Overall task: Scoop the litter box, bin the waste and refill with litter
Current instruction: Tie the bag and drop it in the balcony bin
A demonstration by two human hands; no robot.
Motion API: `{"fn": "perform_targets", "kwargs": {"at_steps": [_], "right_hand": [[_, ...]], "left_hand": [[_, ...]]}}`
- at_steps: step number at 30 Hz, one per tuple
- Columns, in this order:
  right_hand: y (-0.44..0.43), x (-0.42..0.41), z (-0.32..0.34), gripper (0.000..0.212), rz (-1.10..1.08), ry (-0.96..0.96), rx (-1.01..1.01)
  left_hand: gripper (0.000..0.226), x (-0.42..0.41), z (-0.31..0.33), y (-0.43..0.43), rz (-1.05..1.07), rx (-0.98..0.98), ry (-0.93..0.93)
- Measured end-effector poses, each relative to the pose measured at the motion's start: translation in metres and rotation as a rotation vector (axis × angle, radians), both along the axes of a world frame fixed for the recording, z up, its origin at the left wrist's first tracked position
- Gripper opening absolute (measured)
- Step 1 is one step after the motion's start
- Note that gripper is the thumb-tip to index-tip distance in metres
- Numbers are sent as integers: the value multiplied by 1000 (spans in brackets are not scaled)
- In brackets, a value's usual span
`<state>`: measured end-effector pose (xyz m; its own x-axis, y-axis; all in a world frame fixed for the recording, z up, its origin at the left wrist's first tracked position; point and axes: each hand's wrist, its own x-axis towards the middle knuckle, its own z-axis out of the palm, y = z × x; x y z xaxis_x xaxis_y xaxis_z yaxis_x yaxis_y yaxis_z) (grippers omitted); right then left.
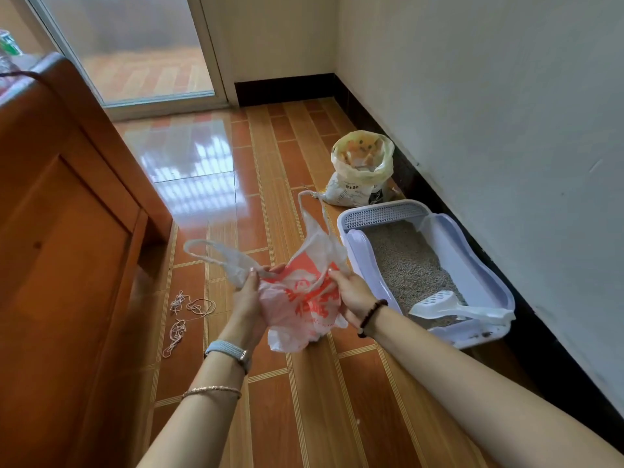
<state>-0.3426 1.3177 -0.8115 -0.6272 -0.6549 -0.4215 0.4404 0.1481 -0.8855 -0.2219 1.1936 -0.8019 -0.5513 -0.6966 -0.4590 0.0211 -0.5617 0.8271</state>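
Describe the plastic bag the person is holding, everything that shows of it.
The plastic bag is a thin, crinkled carrier bag, translucent white with red-orange print. It hangs in the air above the tiled floor, beside the litter box, not touching it. The left hand and right hand grip its upper edges from either side. Two long loop handles stick up, one leftward, one upward. It looks limp and empty.

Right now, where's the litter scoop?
In the head view the white scoop lies at the right, on the litter at the near end of the litter box against the wall, right of the plastic bag held in both hands.
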Motion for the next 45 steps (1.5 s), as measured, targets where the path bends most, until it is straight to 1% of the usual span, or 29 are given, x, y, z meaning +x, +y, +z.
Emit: {"fn": "perform_targets", "kwargs": {"at_steps": [2,4,5,6,8,10,13,15,17,18,21,23,25,27,29,31,33,35,37,39,41,43,45], "right_hand": [[-2,1,-2,30,7,-82,-49],[-2,0,-2,44,88,-141,-142],[-2,-2,-4,52,149,-119,-166],[-3,-3,-4,59,209,-46,-149],[-3,-4,-6,63,249,119,-74],[-5,-4,-8,58,178,172,-15],[-8,-5,-11,56,110,205,-37],[-9,-4,-9,43,72,180,-76],[-10,-5,-6,30,2,110,-90],[-10,-5,-5,27,-24,75,-94],[-10,-5,-3,30,-93,-49,-114],[-9,-4,-2,28,-153,-141,-114],[-9,-5,-3,26,-223,-219,-118],[-9,-6,-3,28,-259,-248,-116],[-10,-7,-2,29,-276,-245,-124],[-12,-6,0,28,-285,-245,-142],[-14,-4,3,27,-295,-272,-166],[-13,-3,9,23,-297,-333,-196],[-11,-5,14,17,-276,-360,-214],[-6,-9,18,14,-239,-358,-192],[-2,-12,16,11,-212,-338,-139],[-2,-11,13,21,-176,-260,-75],[-5,-3,14,21,-196,-177,-91]], "left_hand": [[33,-2,-1,1,30,-9,2],[33,-5,-1,3,42,-34,-21],[34,-7,0,4,34,-46,-33],[34,-8,0,4,21,-57,-41],[29,-11,1,4,-18,-84,-72],[21,-13,2,5,-35,-95,-125],[21,-15,0,5,-5,-74,-121],[26,-15,1,6,-6,-79,-101],[30,-15,2,7,-13,-86,-86],[30,-15,3,7,-5,-76,-75],[29,-12,5,5,23,36,15],[28,-10,5,3,42,92,72],[26,-7,5,3,72,113,109],[26,-7,5,4,73,105,116],[28,-7,5,4,9,72,68],[27,-9,8,4,-98,12,-30],[20,-11,11,5,-207,-61,-105],[17,-13,15,5,-290,-94,-132],[18,-12,19,3,-322,-40,-92],[20,-11,22,1,-303,34,-22],[25,-9,23,0,-279,45,4],[31,-8,22,3,-292,-16,-47],[33,-8,21,10,-358,-108,-114]]}}
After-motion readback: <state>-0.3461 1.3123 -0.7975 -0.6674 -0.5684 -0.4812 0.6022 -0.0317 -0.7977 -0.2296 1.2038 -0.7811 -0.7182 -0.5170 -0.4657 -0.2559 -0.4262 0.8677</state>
